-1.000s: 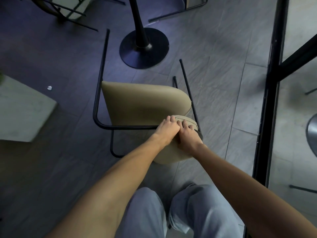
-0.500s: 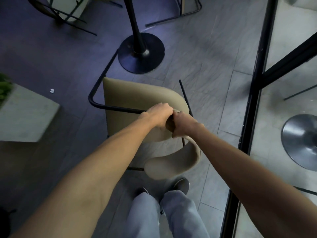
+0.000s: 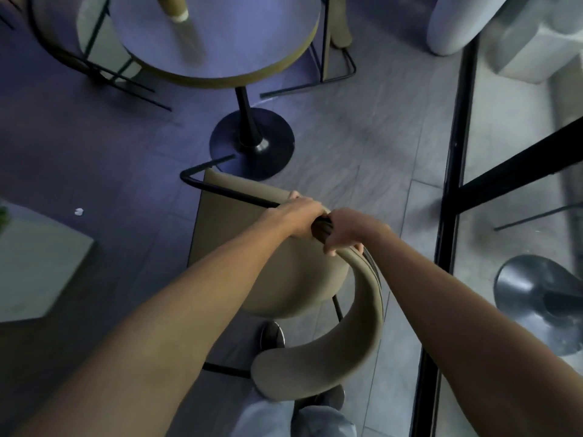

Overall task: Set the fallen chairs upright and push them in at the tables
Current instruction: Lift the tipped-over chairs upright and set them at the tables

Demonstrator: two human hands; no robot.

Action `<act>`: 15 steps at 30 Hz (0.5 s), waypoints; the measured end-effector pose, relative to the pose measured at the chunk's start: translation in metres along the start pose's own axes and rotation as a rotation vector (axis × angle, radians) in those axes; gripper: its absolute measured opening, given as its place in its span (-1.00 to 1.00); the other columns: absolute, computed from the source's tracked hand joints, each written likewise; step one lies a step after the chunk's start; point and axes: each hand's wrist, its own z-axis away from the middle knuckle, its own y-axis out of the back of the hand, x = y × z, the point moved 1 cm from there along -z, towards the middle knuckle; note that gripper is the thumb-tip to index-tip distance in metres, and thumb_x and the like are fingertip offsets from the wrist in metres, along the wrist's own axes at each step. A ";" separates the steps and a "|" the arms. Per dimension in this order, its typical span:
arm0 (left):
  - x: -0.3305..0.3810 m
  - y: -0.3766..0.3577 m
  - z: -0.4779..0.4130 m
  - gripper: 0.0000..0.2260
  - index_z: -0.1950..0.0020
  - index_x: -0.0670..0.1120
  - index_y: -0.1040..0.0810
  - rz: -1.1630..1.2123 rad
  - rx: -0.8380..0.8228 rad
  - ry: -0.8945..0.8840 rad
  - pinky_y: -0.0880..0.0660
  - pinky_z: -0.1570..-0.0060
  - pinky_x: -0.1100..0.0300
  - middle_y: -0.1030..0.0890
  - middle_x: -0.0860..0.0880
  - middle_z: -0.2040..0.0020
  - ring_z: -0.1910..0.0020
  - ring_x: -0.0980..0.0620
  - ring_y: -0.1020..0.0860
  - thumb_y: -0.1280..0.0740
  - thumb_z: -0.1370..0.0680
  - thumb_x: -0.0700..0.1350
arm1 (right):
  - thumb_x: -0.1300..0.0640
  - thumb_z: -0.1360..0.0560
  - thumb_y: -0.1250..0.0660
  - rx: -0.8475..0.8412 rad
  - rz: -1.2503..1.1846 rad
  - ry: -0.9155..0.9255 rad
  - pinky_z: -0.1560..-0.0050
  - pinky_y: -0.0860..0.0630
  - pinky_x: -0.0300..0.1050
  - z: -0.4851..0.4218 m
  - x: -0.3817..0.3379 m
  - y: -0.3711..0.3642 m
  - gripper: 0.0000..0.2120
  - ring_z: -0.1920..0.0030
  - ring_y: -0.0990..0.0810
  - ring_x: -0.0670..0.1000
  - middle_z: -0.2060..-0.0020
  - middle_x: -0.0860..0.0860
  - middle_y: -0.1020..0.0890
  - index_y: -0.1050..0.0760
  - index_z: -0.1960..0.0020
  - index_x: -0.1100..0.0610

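A beige chair [image 3: 284, 279] with a black metal frame is tilted up off the floor in front of me, its curved backrest [image 3: 356, 329] arching toward my legs. My left hand [image 3: 299, 216] and my right hand [image 3: 347, 231] are side by side, both closed on the top end of the backrest. Beyond the chair stands a round table [image 3: 220, 42] on a black pedestal base [image 3: 252, 143].
Two more chairs stand at the far side of the round table [image 3: 94, 42] [image 3: 337, 33]. A pale block-shaped planter [image 3: 38, 263] is at the left. A black-framed glass partition [image 3: 451, 184] runs along the right. A scrap of white paper [image 3: 79, 211] lies on the floor.
The chair has been lifted from lying on its side and rotated toward upright. My view rose with it, and the round tabletop has come into sight.
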 end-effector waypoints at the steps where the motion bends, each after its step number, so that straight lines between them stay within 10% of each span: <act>1: -0.005 0.007 -0.009 -0.72 -0.13 0.12 -0.55 -0.039 0.047 -0.008 -0.27 0.06 0.12 -0.57 0.05 0.03 -0.08 -0.09 -0.43 -0.32 -0.50 -0.19 | 0.05 -0.31 -0.57 0.007 -0.007 -0.013 0.18 -0.61 -0.05 -0.010 -0.001 0.011 -0.54 0.19 -0.60 0.04 0.13 0.04 -0.58 -0.50 -0.13 0.11; 9: -0.033 0.036 -0.072 -0.50 -0.43 -0.12 -0.37 -0.135 0.204 0.083 -0.10 -0.50 -0.01 -0.50 -0.11 -0.33 -0.38 -0.13 -0.39 -0.34 -0.50 -0.31 | 0.05 -0.43 -0.42 0.314 0.028 0.046 -0.04 -0.58 0.06 -0.068 0.001 0.055 -0.53 -0.01 -0.60 0.17 -0.06 0.13 -0.61 -0.43 -0.30 0.10; 15: -0.054 0.057 -0.106 -0.47 -0.43 -0.11 -0.35 -0.067 0.304 0.152 -0.03 -0.54 -0.03 -0.49 -0.11 -0.33 -0.40 -0.13 -0.36 -0.42 -0.48 -0.19 | 0.09 -0.56 -0.36 0.422 0.059 0.114 -0.03 -0.61 0.10 -0.104 -0.003 0.085 -0.59 -0.04 -0.64 0.18 -0.09 0.13 -0.61 -0.35 -0.35 0.13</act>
